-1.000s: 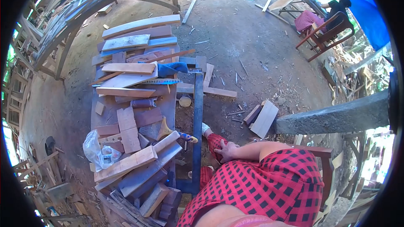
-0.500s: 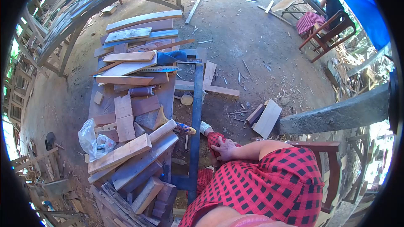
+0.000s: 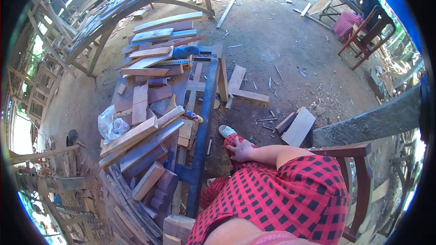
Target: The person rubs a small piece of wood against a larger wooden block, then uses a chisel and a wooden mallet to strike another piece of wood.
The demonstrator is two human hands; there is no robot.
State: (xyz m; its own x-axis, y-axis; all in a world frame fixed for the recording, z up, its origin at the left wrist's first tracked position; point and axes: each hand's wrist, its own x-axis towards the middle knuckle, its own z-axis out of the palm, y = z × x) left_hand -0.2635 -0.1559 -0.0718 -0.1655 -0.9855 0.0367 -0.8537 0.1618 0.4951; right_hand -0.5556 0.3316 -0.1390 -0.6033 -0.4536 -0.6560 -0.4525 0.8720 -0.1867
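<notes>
My right hand [image 3: 241, 149] rests on my lower leg, over the red-and-black checked cloth [image 3: 290, 190]; its fingers are spread and hold nothing. Just beyond it is my foot in a pale shoe [image 3: 227, 130]. My left hand is out of view. Left of my legs, a low bench [image 3: 180, 84] bears stacked wooden boards [image 3: 131, 135], a clear plastic bag [image 3: 111, 124], a blue cloth [image 3: 186, 52] and a blue measuring strip [image 3: 178, 62]. A patterned object with a yellowish tip [image 3: 193, 116] lies near the bench's dark frame [image 3: 204, 122].
Cut boards [image 3: 298, 127] lie on the ground to the right, beside a thick grey beam [image 3: 368, 118]. A long table [image 3: 136, 7] stands at upper left. At upper right, another person [image 3: 368, 2] sits on a wooden chair [image 3: 370, 38]. Wood scraps are scattered about.
The view has shifted, so the bench and ground appear farther right and more of the bench frame shows. My right hand stays on my leg.
</notes>
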